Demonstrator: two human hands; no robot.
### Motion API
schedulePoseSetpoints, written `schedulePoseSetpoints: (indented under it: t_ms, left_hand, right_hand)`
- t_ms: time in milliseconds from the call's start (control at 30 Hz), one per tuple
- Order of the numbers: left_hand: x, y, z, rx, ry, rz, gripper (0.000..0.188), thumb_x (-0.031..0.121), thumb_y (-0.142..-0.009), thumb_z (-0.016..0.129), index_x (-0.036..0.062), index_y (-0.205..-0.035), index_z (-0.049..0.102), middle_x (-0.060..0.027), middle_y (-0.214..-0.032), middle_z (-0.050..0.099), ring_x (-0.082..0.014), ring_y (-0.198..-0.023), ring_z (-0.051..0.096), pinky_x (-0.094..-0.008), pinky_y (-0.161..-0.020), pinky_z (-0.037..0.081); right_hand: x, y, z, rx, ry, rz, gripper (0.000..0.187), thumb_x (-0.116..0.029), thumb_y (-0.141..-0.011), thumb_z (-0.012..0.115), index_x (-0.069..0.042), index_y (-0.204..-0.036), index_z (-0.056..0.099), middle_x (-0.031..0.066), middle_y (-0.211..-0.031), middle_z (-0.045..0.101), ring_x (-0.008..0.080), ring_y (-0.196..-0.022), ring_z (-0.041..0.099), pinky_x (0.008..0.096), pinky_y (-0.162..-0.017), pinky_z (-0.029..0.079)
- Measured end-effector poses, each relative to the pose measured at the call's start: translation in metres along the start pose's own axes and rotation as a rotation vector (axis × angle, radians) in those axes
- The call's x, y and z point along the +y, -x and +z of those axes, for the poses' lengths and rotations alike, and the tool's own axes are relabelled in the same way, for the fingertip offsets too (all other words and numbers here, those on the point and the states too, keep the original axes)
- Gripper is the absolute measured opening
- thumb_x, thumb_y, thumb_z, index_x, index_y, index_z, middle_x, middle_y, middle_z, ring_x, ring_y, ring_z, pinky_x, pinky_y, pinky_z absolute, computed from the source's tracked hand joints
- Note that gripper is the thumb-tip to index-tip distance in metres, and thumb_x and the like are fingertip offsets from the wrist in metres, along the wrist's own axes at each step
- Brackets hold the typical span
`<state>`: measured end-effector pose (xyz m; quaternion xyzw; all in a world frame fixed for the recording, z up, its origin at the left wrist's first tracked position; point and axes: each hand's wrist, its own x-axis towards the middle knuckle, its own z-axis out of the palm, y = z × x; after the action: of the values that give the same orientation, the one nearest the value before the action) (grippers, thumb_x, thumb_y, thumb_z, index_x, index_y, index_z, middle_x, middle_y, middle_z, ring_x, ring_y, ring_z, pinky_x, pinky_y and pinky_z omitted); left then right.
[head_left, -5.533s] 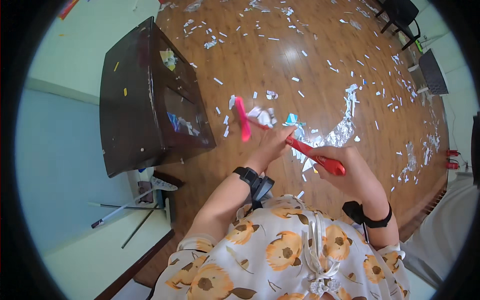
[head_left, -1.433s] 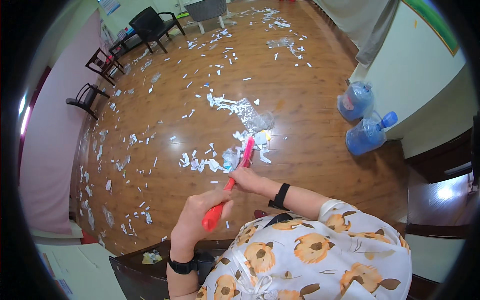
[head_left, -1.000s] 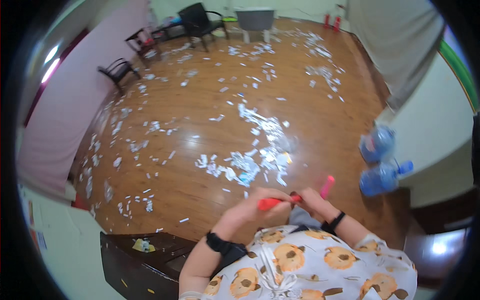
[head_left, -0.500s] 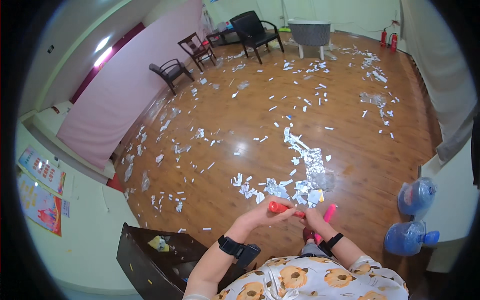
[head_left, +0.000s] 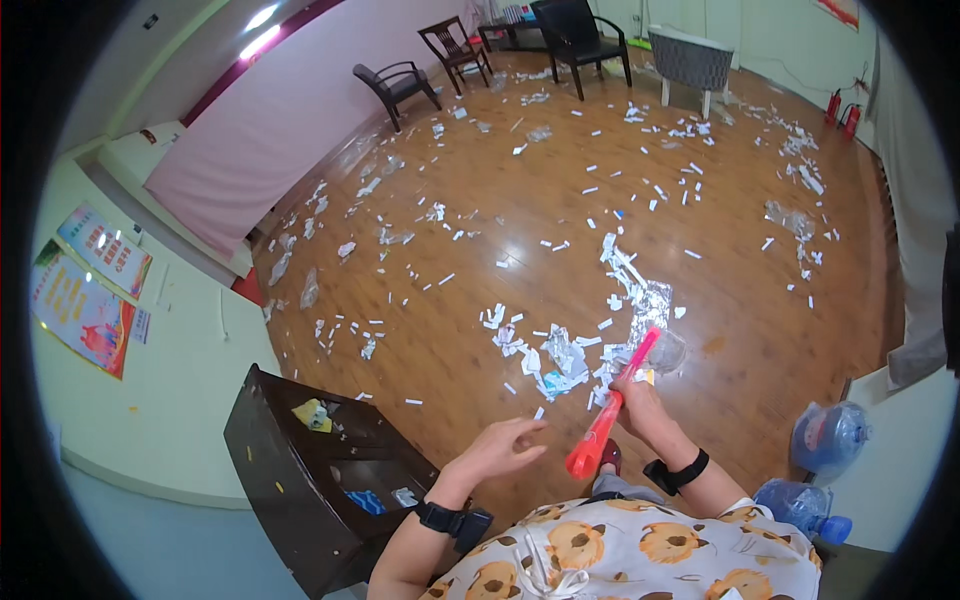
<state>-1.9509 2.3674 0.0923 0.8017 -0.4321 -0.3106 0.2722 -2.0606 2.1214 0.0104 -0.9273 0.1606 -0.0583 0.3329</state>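
A long red and pink tapered plastic stick [head_left: 600, 436], its exact kind unclear, slants in front of me. My right hand [head_left: 643, 408] is closed around its middle. The stick's pink tip points away over the littered floor, and its wider red end leans back toward my body. To the left, my left hand [head_left: 505, 448] is off the stick, fingers loosely curved and apart, holding nothing. Beyond both hands lies a heap of paper scraps and crumpled plastic [head_left: 563, 358], with a flat shiny plastic sheet [head_left: 652, 305] beside it.
A dark wooden cabinet [head_left: 290, 480] with open shelves stands at my left. Two blue water jugs [head_left: 832, 440] lie at the right. Paper bits are strewn across the wood floor [head_left: 450, 345]. Dark chairs [head_left: 580, 45], a grey tub [head_left: 690, 62] and fire extinguishers [head_left: 850, 120] stand far off.
My left hand has let go of the stick and moved left and down. My right hand has swung the stick from nearly crosswise to pointing away. The view has turned left.
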Motion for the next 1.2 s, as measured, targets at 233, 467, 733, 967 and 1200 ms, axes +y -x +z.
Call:
schedulePoseSetpoints:
  t_ms: [233, 467, 733, 967, 1200]
  left_hand:
    - [-0.075, 0.105, 0.075, 0.15, 0.415, -0.256, 0.044, 0.018, -0.084, 0.067, 0.0029, -0.123, 0.055, -0.0105, -0.102, 0.068, -0.0129, -0.08, 0.064, -0.0274, -0.074, 0.052]
    - [-0.061, 0.129, 0.141, 0.39, 0.334, -0.181, 0.065, 0.023, -0.072, 0.075, 0.0034, -0.128, 0.05, -0.0172, -0.116, 0.06, -0.0244, -0.086, 0.067, -0.0336, -0.072, 0.053]
    - [-0.061, 0.166, 0.171, 0.357, 0.221, -0.272, 0.018, 0.021, -0.077, 0.069, 0.0074, -0.089, 0.065, -0.0159, -0.079, 0.065, -0.033, -0.081, 0.065, -0.0406, -0.068, 0.049]
    - [-0.084, 0.132, 0.186, 0.439, 0.319, -0.5, 0.016, 0.021, -0.079, 0.066, 0.0088, -0.09, 0.067, -0.0168, -0.083, 0.065, -0.0328, -0.08, 0.064, -0.0391, -0.068, 0.049]
    - [-0.082, -0.001, 0.155, 0.325, 0.225, -0.298, 0.014, 0.016, -0.076, 0.067, 0.0103, -0.089, 0.065, -0.0162, -0.083, 0.065, -0.037, -0.081, 0.061, -0.0424, -0.068, 0.05]
  right_hand:
    - [-0.078, 0.058, -0.015, -0.274, -0.076, -0.264, 0.023, -0.008, -0.069, 0.069, -0.005, -0.092, 0.066, 0.0201, -0.078, 0.064, 0.0377, -0.075, 0.064, 0.0431, -0.067, 0.052]
    - [-0.16, 0.097, -0.017, -0.802, -0.198, -0.392, 0.023, -0.007, -0.079, 0.061, -0.004, -0.102, 0.064, 0.0216, -0.08, 0.063, 0.0379, -0.073, 0.062, 0.0398, -0.062, 0.049]
    - [-0.194, 0.091, -0.007, -1.172, -0.405, -0.621, 0.026, -0.022, -0.087, 0.065, -0.001, -0.102, 0.062, 0.0185, -0.079, 0.064, 0.0297, -0.063, 0.064, 0.0347, -0.054, 0.048]
    - [-0.174, 0.061, 0.017, -1.193, -0.414, -0.294, 0.025, -0.023, -0.086, 0.067, -0.001, -0.097, 0.066, 0.0147, -0.074, 0.066, 0.02, -0.053, 0.064, 0.0286, -0.052, 0.049]
    - [-0.127, -0.018, -0.041, -1.049, -0.47, 0.125, 0.02, -0.017, -0.085, 0.064, -0.002, -0.098, 0.068, 0.0137, -0.079, 0.068, 0.02, -0.062, 0.063, 0.0288, -0.058, 0.05]
